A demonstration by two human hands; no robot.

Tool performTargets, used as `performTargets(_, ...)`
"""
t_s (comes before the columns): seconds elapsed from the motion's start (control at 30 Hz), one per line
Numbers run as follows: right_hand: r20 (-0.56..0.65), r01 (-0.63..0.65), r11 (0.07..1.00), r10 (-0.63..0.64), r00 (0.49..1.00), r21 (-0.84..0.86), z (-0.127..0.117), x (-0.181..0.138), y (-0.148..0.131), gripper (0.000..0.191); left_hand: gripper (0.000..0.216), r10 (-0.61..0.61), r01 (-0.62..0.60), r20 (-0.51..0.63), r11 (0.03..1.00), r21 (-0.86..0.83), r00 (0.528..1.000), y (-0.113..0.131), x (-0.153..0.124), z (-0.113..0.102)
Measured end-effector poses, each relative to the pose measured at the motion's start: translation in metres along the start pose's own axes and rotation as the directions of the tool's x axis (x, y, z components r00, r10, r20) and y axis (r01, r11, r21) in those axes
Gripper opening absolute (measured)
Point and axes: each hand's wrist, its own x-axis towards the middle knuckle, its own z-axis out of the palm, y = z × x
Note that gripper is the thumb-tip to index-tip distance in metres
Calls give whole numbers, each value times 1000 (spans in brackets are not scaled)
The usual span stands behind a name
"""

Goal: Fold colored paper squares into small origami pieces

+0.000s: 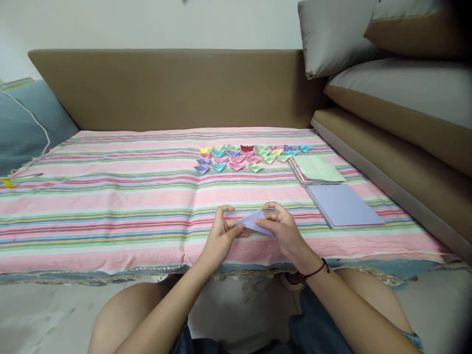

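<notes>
Between my hands is a folded sheet of lavender paper (251, 220), creased into a pointed, roughly triangular shape. My left hand (223, 228) pinches its left tip between thumb and fingers. On the other side, my right hand (282, 227) grips the right part, thumb on top and fingers behind. Both hands hover just above the front part of the striped cloth. Beyond them, several small folded paper boats (238, 166) in many colours stand in rows. To the right lie a stack of lavender paper (344, 205) and a stack topped with pale green paper (319, 168).
A pink striped cloth (92, 196) covers the seat, with a brown backrest (177, 88) behind. Grey and brown cushions (401, 93) are piled at the right. At the far left are a blue cushion (29, 118), a white cord (35, 118) and a small yellow object (7, 182).
</notes>
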Motion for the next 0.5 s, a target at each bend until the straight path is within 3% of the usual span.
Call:
performTargets(0.23,-3,0,1000,0,1000,-21,-2,0,-1,43,39,22,-23,6,997,69,1000,1,-2,-3)
performTargets(0.5,5,5,1000,-5,1000,16,-3,-2,-7,42,34,21,-28,97,996,81,995,6,-3,-6)
